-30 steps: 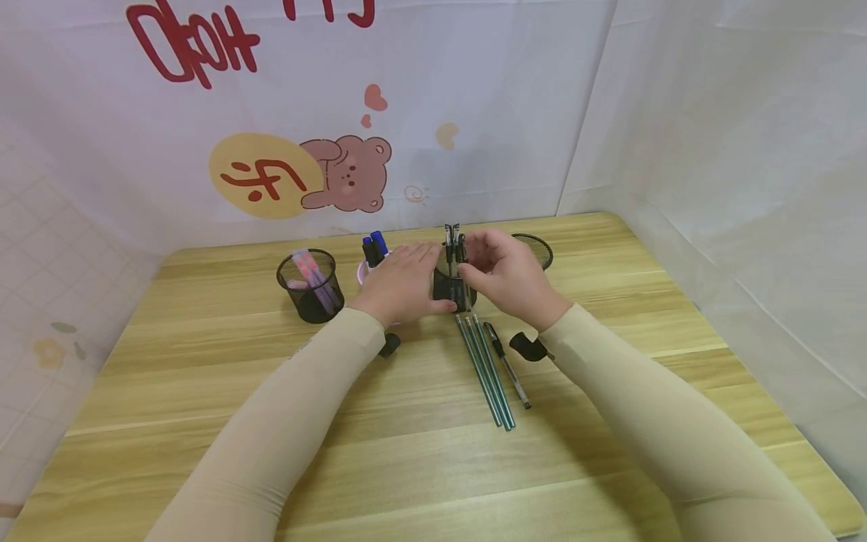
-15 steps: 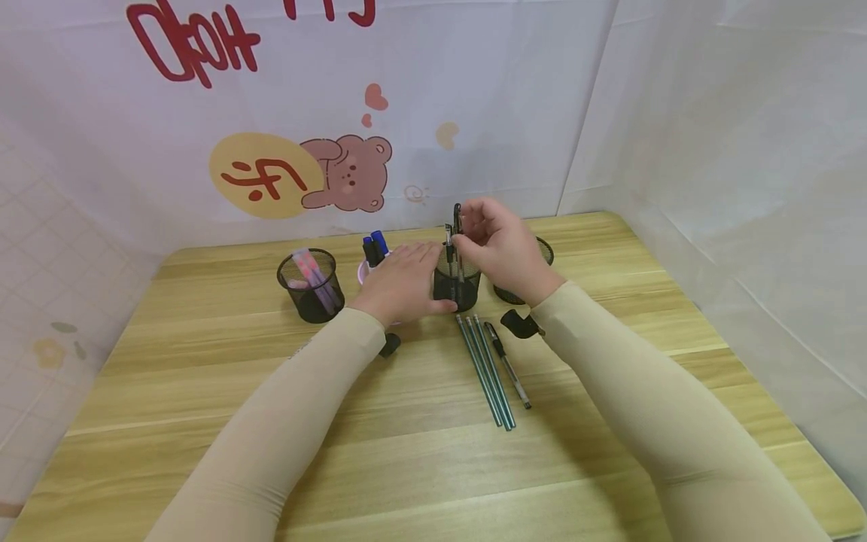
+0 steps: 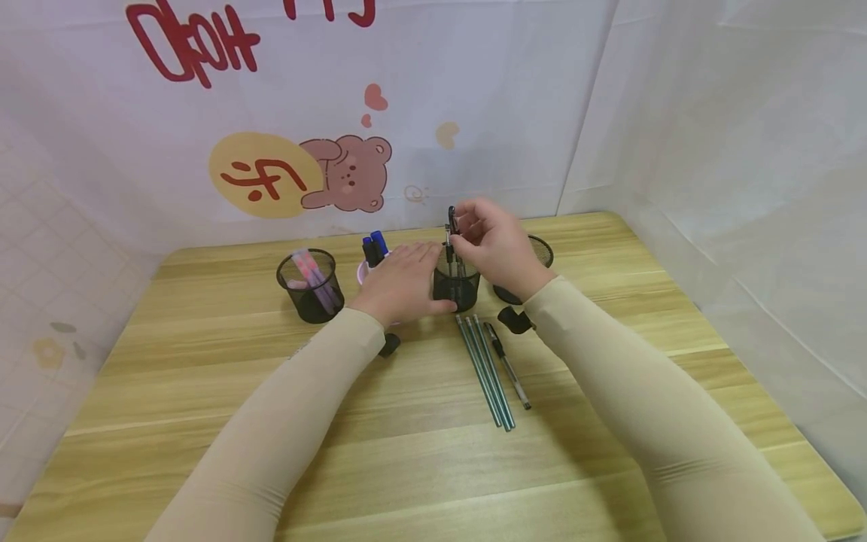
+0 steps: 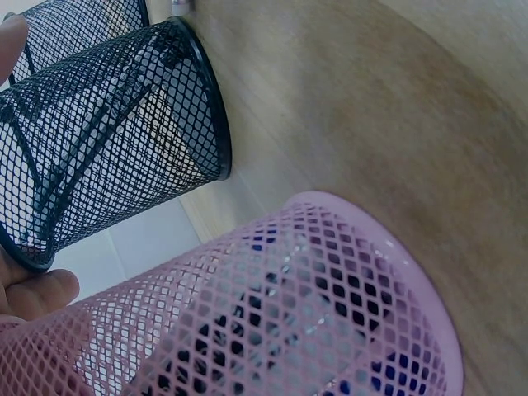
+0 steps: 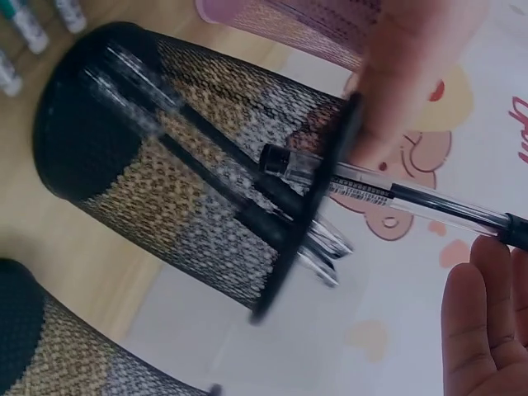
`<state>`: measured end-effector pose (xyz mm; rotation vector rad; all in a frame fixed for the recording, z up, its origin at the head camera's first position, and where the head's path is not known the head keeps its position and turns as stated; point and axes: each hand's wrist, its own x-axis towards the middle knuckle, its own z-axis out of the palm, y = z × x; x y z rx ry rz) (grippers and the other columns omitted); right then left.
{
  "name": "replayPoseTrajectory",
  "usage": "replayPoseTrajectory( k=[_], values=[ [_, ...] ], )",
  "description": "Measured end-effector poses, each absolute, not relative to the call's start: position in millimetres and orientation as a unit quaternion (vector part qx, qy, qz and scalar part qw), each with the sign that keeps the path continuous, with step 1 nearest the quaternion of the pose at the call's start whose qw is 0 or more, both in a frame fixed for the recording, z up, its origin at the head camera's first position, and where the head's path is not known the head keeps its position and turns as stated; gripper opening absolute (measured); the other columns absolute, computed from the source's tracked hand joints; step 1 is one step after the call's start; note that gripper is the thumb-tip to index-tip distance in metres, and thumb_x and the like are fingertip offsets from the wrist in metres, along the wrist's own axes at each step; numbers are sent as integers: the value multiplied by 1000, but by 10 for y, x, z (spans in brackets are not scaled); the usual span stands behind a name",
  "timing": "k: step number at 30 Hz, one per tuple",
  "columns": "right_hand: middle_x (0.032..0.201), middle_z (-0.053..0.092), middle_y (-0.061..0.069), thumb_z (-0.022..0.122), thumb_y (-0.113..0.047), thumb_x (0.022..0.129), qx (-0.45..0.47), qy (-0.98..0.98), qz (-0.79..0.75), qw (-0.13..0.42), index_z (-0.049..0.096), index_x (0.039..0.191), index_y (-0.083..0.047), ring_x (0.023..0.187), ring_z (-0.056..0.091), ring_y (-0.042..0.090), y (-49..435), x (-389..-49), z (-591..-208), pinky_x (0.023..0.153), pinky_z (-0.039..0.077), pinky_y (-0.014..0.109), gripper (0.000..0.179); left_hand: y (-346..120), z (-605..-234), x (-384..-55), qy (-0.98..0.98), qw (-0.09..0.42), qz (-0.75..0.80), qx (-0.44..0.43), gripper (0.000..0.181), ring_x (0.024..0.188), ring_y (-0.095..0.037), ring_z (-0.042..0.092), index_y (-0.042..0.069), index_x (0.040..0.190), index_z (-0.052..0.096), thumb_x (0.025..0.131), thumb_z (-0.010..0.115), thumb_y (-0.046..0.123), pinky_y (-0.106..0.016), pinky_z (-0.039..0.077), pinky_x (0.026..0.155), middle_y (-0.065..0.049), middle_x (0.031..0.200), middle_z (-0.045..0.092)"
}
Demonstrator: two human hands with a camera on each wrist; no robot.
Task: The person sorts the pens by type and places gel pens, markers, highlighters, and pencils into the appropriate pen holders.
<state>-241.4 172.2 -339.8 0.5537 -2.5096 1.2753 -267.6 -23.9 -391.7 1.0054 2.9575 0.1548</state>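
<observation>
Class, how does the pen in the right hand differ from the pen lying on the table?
The held pen is in the right hand; the loose pen is untouched. The held pen points steeply upward at a black mesh cup; the loose pen lies flat on the table beside teal pencils. Both have clear barrels with black parts.

Soft, even light fills the head view. Nearer the viewer than the round black wire-mesh pen cup (image 3: 457, 292), the yellow-brown wooden tabletop (image 3: 379, 467) carries a faint sheen; right of it falls a diffuse shadow. The right wrist view blurs the cup and its clear-barrelled, black-gripped plastic pens (image 5: 264, 221); the left looks dimmer, cooler.
</observation>
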Motion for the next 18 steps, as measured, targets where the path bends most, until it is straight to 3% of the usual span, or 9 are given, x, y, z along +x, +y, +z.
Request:
replayPoseTrajectory(
  k=[18],
  values=[
    [104,72,14,73,-8,96,187,-893,401,88,63,128,-4,93,73,27,1742,-2470,-3724,86,62,43,34,-233,-3932,-2690,944,-3,58,323,109,161,-27,29,8,166,29,88,68,73,-43,20,134,-8,171,35]
  ],
)
